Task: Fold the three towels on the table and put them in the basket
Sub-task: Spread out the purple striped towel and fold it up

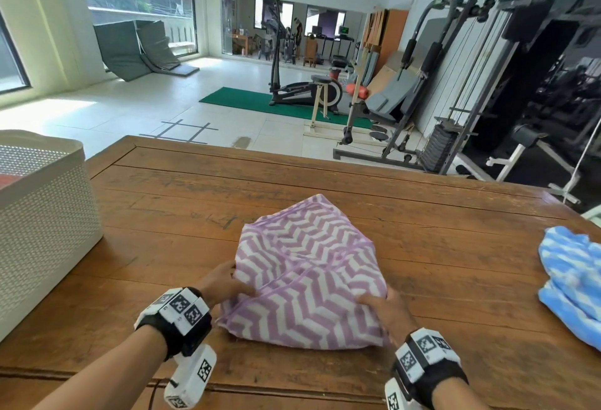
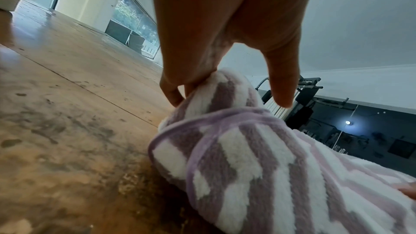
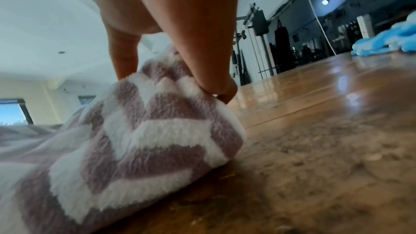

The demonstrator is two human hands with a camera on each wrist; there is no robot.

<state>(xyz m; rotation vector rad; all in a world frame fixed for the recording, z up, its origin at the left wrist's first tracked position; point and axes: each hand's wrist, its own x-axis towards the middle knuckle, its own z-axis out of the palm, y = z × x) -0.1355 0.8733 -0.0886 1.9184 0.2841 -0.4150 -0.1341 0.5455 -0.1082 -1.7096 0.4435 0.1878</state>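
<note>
We stand at a worn plank table (image 1: 182, 201) in a gym. Nearest us, our left hand (image 1: 224, 282) and right hand (image 1: 380, 307) each pinch a near corner of the fluffy purple-and-white zigzag towel (image 1: 309, 276), which lies part-folded between them on the wood. The left wrist view shows what the head view hides: fingers (image 2: 173, 93) curled under the hemmed edge, one finger straight and free above it. The right wrist view shows fingertips (image 3: 225, 92) gripping a rounded fold lifted off the table. Far to the right of our right hand lies a crumpled blue-and-white towel (image 1: 572, 282). Beyond our left hand, to its left, stands the white perforated basket (image 1: 45, 214). Behind the table is a weight machine (image 1: 481, 61).
</note>
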